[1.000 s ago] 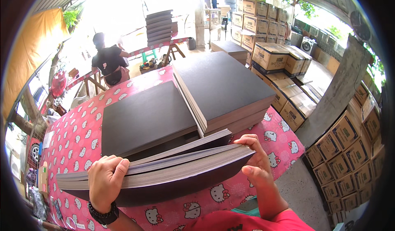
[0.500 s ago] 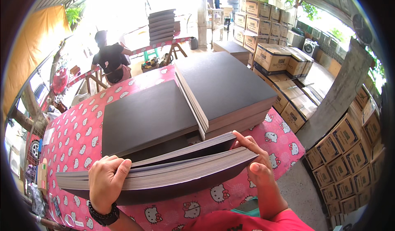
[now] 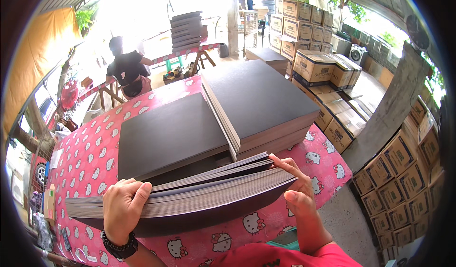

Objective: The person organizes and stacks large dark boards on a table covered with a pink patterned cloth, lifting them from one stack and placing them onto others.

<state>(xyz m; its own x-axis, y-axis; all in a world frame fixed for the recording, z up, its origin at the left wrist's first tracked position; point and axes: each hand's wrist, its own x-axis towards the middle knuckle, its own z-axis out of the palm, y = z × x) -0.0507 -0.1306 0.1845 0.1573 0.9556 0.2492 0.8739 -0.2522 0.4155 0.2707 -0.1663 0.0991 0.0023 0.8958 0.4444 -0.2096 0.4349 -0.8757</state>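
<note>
A thick stack of black boards with pale edges (image 3: 204,196) is tilted up at the near side of the table. My left hand (image 3: 124,205) is closed over its upper edge, thumb in front, left of the middle. At the stack's right end, my right hand (image 3: 299,186) has its fingers at the top corner and its thumb apart below. Gaps show between some sheets near that corner. Behind lies a low black stack (image 3: 173,136). To its right stands a taller black stack (image 3: 266,98), with several boards leaning on edge (image 3: 221,117) between the two.
A pink patterned cloth (image 3: 90,172) covers the table. Cardboard boxes (image 3: 399,172) are piled at right, with more (image 3: 313,67) farther back beside a grey post (image 3: 389,100). A person in a dark shirt (image 3: 128,72) sits beyond the table, near another dark stack (image 3: 186,32).
The sheets at the stack's upper right corner have spread apart, and more gaps show there. My left hand keeps its place; my right fingers have barely shifted.
</note>
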